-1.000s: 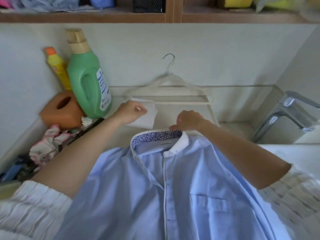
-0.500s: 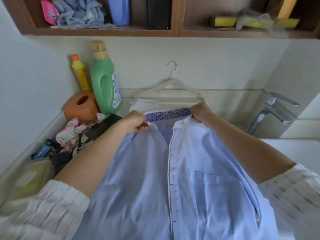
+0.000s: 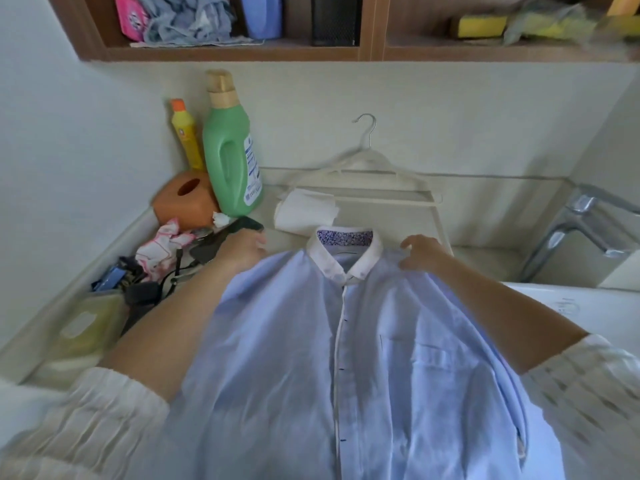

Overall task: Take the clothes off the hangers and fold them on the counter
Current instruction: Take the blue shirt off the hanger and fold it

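Note:
A light blue shirt point(image 3: 346, 358) with a white collar lies front up on the counter, its collar toward the wall. My left hand point(image 3: 242, 251) grips the shirt's left shoulder. My right hand point(image 3: 420, 252) pinches the right shoulder beside the collar. A white hanger point(image 3: 367, 174) with a metal hook leans bare against the back wall behind the shirt. A folded white cloth point(image 3: 306, 213) lies just under the hanger.
A green detergent bottle point(image 3: 230, 150), a yellow bottle point(image 3: 185, 133) and an orange box point(image 3: 185, 199) stand at the back left, with cloths and clutter point(image 3: 156, 251) along the left edge. A chrome tap point(image 3: 571, 223) stands at right. A wooden shelf point(image 3: 225, 51) runs overhead.
The shirt was held open at the collar; now its front is shut and it lies flat. Both hands have slid outward from the collar to the shoulders.

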